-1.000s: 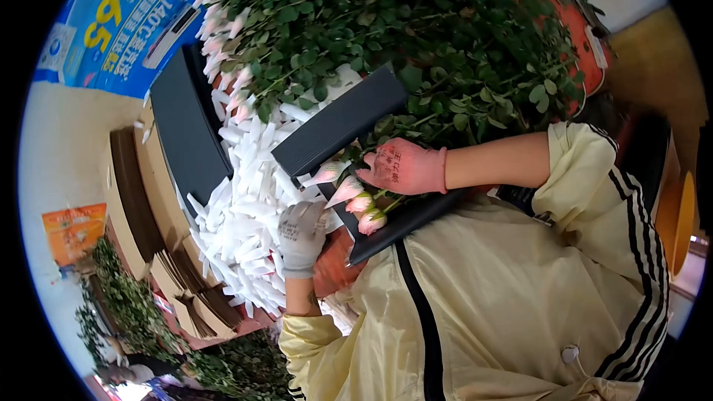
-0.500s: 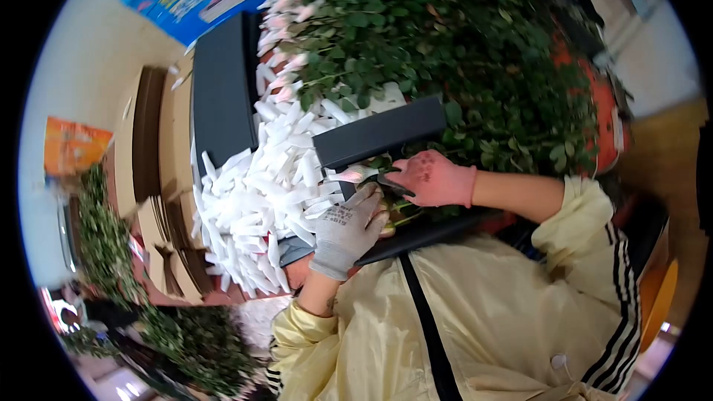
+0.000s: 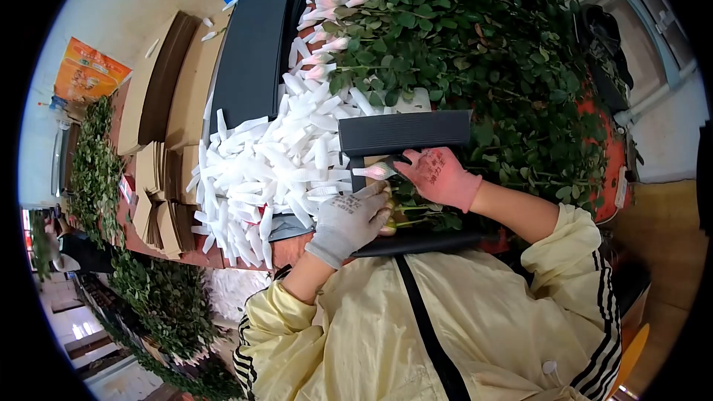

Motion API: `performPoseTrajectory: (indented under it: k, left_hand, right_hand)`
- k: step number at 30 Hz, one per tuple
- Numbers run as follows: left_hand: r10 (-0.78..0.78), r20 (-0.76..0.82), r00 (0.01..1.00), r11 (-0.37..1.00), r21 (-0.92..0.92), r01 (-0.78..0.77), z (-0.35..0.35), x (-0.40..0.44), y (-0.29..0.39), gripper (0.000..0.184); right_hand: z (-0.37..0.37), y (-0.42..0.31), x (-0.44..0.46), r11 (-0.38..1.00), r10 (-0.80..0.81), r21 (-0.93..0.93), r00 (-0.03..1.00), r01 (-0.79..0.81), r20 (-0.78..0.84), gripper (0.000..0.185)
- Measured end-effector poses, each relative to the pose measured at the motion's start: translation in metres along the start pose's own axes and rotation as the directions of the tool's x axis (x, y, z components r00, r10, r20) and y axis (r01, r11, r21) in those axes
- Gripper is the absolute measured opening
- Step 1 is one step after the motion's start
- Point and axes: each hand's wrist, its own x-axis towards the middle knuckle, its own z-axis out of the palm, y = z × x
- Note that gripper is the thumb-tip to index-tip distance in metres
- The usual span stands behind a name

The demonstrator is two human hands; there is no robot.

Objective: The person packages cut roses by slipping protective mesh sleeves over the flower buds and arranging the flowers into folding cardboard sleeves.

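My right hand [image 3: 440,177], in a pink glove, pinches a rose [image 3: 379,171] just behind its head. A white foam net sleeve covers the pale pink bud, which points left. My left hand [image 3: 347,223], in a grey-white glove, curls its fingers over rose buds [image 3: 388,229] just below; the fingers partly hide them. Green stems [image 3: 416,217] of these roses run right, under my right hand. Directly above both hands lies a black corrugated board [image 3: 405,132].
White foam sleeves [image 3: 260,171] are heaped on the left. Many leafy roses [image 3: 468,44] with sleeved heads fill the back right. Tall black boards [image 3: 252,52] and folded cardboard [image 3: 160,82] stand along the left. A dark edge [image 3: 423,241] runs before my body.
The view has swung, so the table appears turned and shifted right. My right hand still holds the sleeved rose, and my left hand stays over the buds below it.
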Motion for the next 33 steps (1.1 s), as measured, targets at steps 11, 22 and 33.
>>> performPoseTrajectory:
  k: [11,22,33]
  left_hand:
    - [-0.035,-0.339,0.940,0.997,0.058,0.058,-0.002,0.009,-0.028,0.031]
    - [0.110,-0.411,0.905,0.975,0.220,-0.019,0.015,0.015,-0.059,0.018]
    - [-0.013,-0.504,0.864,0.937,0.297,0.187,0.014,-0.008,-0.100,0.015]
  right_hand:
    - [-0.009,-0.009,0.004,0.997,0.079,-0.007,0.993,-0.079,0.087,0.035]
    - [-0.009,-0.009,0.002,0.998,0.061,-0.030,0.993,-0.058,0.099,0.043]
    - [-0.016,-0.012,0.005,0.996,0.084,-0.024,0.984,-0.081,0.155,0.043]
